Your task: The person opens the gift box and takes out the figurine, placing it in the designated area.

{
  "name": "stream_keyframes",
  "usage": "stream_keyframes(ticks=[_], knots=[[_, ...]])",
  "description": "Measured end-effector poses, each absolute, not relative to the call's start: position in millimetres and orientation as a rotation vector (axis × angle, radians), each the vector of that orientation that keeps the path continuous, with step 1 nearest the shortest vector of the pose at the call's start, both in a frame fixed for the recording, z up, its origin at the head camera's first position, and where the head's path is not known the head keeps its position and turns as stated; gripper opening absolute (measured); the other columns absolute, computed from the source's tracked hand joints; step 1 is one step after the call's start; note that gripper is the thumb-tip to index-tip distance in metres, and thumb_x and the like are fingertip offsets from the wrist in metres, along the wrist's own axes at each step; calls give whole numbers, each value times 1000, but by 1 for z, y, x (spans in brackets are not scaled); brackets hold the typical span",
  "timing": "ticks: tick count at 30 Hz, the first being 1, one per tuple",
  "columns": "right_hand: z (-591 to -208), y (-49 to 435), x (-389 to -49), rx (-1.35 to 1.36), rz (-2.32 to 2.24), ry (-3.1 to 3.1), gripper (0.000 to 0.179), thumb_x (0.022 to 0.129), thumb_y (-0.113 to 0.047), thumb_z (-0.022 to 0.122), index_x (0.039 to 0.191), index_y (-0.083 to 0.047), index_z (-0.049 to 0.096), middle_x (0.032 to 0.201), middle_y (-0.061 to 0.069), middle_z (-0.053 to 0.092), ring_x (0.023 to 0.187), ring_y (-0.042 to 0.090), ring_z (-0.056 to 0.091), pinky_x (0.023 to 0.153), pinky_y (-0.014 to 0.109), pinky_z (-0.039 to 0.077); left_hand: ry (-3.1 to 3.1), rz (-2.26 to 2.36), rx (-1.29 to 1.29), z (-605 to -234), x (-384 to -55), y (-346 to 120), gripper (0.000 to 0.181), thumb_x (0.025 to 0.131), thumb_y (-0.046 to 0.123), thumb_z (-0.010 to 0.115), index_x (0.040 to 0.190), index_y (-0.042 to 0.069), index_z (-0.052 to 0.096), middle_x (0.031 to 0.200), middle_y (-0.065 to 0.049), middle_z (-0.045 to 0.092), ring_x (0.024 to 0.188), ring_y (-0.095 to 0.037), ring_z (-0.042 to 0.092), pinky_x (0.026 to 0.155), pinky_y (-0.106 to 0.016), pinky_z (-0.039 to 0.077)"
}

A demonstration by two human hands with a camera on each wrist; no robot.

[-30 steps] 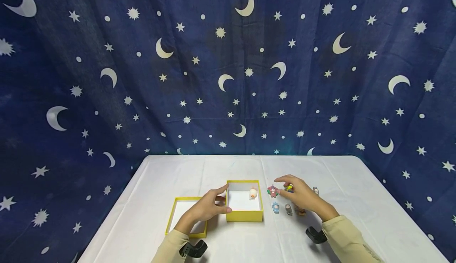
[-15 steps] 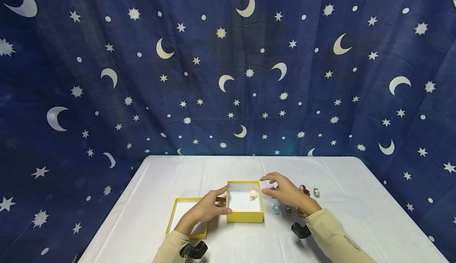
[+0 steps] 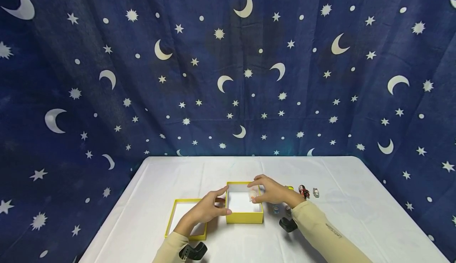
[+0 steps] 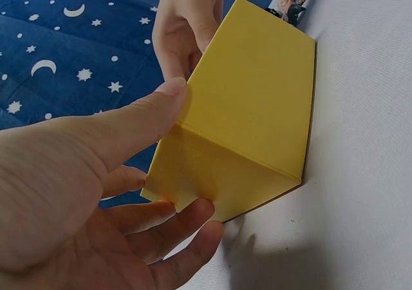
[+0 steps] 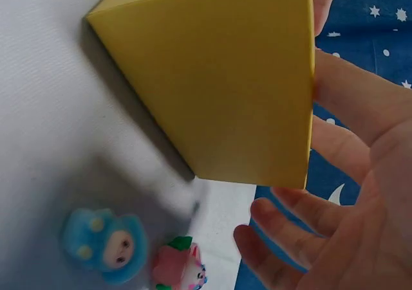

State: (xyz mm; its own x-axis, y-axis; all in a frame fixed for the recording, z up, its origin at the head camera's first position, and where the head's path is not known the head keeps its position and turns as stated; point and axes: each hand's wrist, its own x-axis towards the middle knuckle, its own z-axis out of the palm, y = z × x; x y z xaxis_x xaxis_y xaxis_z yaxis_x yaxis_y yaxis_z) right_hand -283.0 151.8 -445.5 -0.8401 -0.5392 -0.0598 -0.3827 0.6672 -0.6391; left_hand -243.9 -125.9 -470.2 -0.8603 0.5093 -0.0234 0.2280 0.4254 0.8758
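Note:
An uncovered yellow box (image 3: 244,218) with a white inside stands on the table. My left hand (image 3: 208,206) grips its left side, thumb at the front corner and fingers along the wall, as the left wrist view (image 4: 96,187) also shows. A small white figurine (image 3: 252,194) is inside the box by the right wall. My right hand (image 3: 272,192) reaches over that wall, thumb and index finger spread apart on either side of the figurine. In the right wrist view, the box's yellow wall (image 5: 225,84) hides the tips of the thumb and forefinger.
A yellow-rimmed lid (image 3: 174,215) lies left of the box, partly under the left forearm. Right of the box are a fuzzy blue figurine (image 5: 106,245), a pink one (image 5: 180,264), a red-and-black one (image 3: 304,192) and a grey one (image 3: 316,192). A starry blue curtain (image 3: 228,77) hangs behind.
My right hand has moved left, from over the figurines on the table to the box's right wall and into its opening. The left hand and the box have stayed in place.

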Motion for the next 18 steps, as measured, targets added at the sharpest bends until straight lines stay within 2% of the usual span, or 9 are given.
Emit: stream_keyframes(ticks=[6,18], knots=[[-441,138,-290,-724,-783,2653,38,86,-7,77,124,-5,72,142,25,52,134,43,48,115,64,39,2407,1382,631,-472,-247,-129,83,91,15,76,158,1,29,163,-20,33,131,-38,56,104,-48,55],[-443,129,-295,-609,-737,2683,32,82,1,78,113,-7,77,131,17,62,129,36,55,114,56,44,2399,1391,643,-474,-246,-126,83,91,15,76,158,0,29,164,-21,32,134,-41,54,106,-51,53]])
